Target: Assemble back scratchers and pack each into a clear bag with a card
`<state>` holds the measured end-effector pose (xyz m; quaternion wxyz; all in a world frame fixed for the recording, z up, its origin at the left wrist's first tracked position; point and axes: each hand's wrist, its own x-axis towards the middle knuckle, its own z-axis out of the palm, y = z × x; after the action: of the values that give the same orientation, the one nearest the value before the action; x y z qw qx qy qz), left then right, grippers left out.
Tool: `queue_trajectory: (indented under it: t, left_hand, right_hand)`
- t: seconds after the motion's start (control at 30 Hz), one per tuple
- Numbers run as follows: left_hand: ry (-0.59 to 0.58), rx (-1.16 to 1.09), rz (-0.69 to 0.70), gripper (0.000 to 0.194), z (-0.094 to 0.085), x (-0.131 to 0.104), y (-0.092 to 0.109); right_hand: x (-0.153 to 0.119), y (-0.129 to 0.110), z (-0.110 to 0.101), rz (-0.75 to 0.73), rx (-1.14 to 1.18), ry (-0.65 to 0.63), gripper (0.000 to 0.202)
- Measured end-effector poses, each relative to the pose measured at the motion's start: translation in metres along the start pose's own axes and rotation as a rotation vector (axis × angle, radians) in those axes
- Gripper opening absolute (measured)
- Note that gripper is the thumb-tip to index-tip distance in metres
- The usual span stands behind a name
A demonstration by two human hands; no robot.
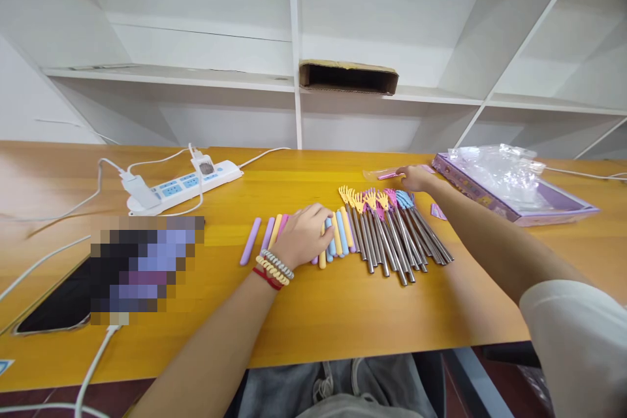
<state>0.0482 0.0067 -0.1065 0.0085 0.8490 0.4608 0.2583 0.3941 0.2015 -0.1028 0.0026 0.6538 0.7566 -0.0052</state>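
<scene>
My left hand (pixel 304 235), with coiled bands and a red cord at the wrist, is curled over a row of smooth pastel sticks that look like handles. Its thumb and index finger close around a yellow stick (pixel 322 258); the other fingertips are hidden. A purple stick (pixel 250 241) lies apart at the left end of the row. To the right, several back scratchers (pixel 386 228) with yellow, pink and blue hand-shaped heads lie with their metal rods pointing toward me. Beyond their heads, my right hand (pixel 414 178) pinches a clear plastic bag (pixel 375 175) with something pink at it.
A purple box tray (pixel 558 211) holding crumpled clear plastic (pixel 499 173) is at the right. A small purple printed piece (pixel 437 211) lies near my right forearm. At left are a white power strip (pixel 186 186), cables and a dark phone (pixel 59 300). A cardboard box (pixel 349 78) sits on the shelf.
</scene>
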Motion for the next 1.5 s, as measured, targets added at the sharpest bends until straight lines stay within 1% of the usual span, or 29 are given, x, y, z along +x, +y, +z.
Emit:
queue_trajectory:
  t: [0.17,0.23,0.27,0.33,0.4,0.47,0.53,0.63,0.7,0.8,0.87,0.93,1.03,1.1,1.17,1.23,1.3,1.43,1.5]
  left_hand:
    - [0.0,0.03,-0.053,0.017,-0.002,0.002,-0.001]
    - [-0.005,0.044,-0.089,0.017,-0.003,0.002,-0.003]
    - [-0.009,0.048,-0.108,0.018,-0.003,0.002,-0.004]
    - [-0.021,0.051,-0.134,0.018,-0.003,0.003,-0.005]
    - [-0.035,0.046,-0.14,0.018,-0.003,0.003,-0.005]
    - [-0.045,0.036,-0.131,0.019,-0.001,0.004,-0.005]
    - [-0.054,0.028,-0.121,0.02,0.0,0.004,-0.005]
    - [-0.059,0.021,-0.113,0.02,0.002,0.004,-0.005]
    - [-0.049,0.017,-0.128,0.022,0.001,0.005,-0.006]
    - [-0.046,0.006,-0.166,0.028,-0.002,0.006,-0.01]
    - [-0.091,-0.003,-0.161,0.037,-0.005,0.006,-0.013]
    - [-0.174,-0.003,-0.124,0.054,-0.006,0.005,-0.016]
    - [-0.312,0.001,-0.061,0.09,-0.007,0.003,-0.02]
    - [-0.386,-0.004,-0.038,0.108,-0.006,0.0,-0.022]
    - [-0.432,-0.007,-0.03,0.119,-0.005,-0.002,-0.022]
    - [-0.452,-0.004,-0.037,0.124,-0.004,-0.003,-0.023]
    - [-0.45,-0.001,-0.053,0.124,-0.002,-0.003,-0.023]
    - [-0.415,-0.007,-0.061,0.116,-0.001,-0.003,-0.023]
    - [-0.4,-0.01,-0.062,0.113,-0.001,-0.003,-0.021]
  right_hand:
    - [-0.009,-0.004,0.003,0.004,0.012,0.056,0.044]
    - [-0.016,-0.003,0.002,0.014,0.066,0.088,0.042]
    - [-0.021,-0.002,0.001,0.025,0.134,0.12,0.039]
    - [-0.035,0.0,-0.003,0.082,0.363,0.204,0.033]
    - [-0.054,-0.001,-0.007,0.163,0.632,0.287,0.029]
    - [-0.075,-0.005,-0.011,0.217,0.812,0.352,0.026]
    - [-0.096,-0.011,-0.013,0.21,0.883,0.367,0.022]
    - [-0.12,-0.018,-0.012,0.194,0.925,0.328,0.023]
    - [-0.129,-0.017,-0.008,0.254,0.883,0.347,0.026]
    - [-0.132,-0.01,-0.001,0.357,0.652,0.396,0.029]
    - [-0.132,-0.006,0.003,0.366,0.503,0.343,0.032]
    - [-0.13,-0.005,0.006,0.343,0.409,0.239,0.037]
    - [-0.127,-0.011,0.01,0.287,0.291,0.106,0.044]
    - [-0.125,-0.017,0.012,0.26,0.229,0.073,0.046]
    - [-0.123,-0.022,0.014,0.25,0.2,0.069,0.046]
    - [-0.123,-0.023,0.015,0.254,0.198,0.067,0.044]
    - [-0.123,-0.023,0.015,0.262,0.208,0.061,0.042]
    - [-0.125,-0.023,0.014,0.268,0.236,0.057,0.04]
    - [-0.125,-0.024,0.013,0.284,0.266,0.098,0.04]
